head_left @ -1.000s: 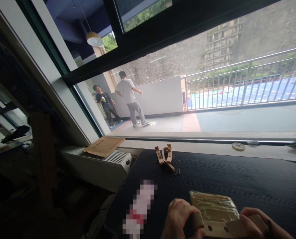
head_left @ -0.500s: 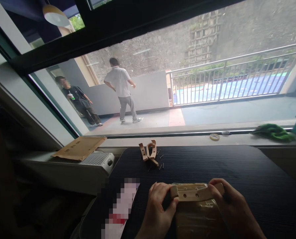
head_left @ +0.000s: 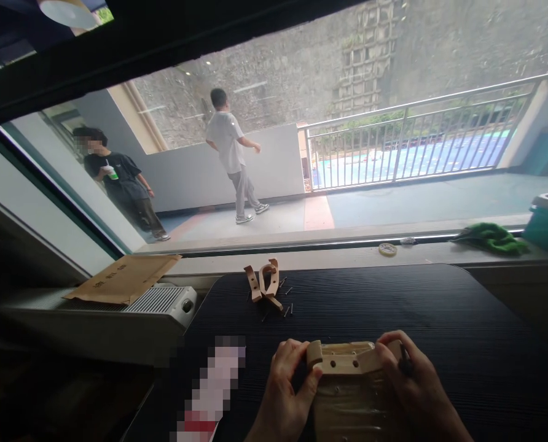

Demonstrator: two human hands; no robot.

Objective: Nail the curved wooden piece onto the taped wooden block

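A curved wooden hook piece point(head_left: 345, 363) with two dark holes lies across the far end of a brown block wrapped in clear tape point(head_left: 350, 408). My left hand point(head_left: 287, 380) grips its left end between thumb and fingers. Its right end is pinched in my right hand point(head_left: 410, 374), where a small dark object shows between the fingers; I cannot make out what it is. Farther back on the table, several similar wooden hook pieces point(head_left: 269, 281) rest in a loose pile. Several screws point(head_left: 289, 310) lie scattered beside them.
On the black table point(head_left: 375, 301), a blurred pink and white sheet point(head_left: 214, 380) lies left. Beyond are a heater point(head_left: 182, 307) with a brown envelope point(head_left: 126, 279), a tape roll point(head_left: 387, 248), and a green cloth point(head_left: 497, 238) on the sill. Two people stand outside the window.
My view has shifted, so the scene sits slightly further left. Both hands keep hold of the wooden piece, which has tilted slightly. Outside, one person has stepped to the right.
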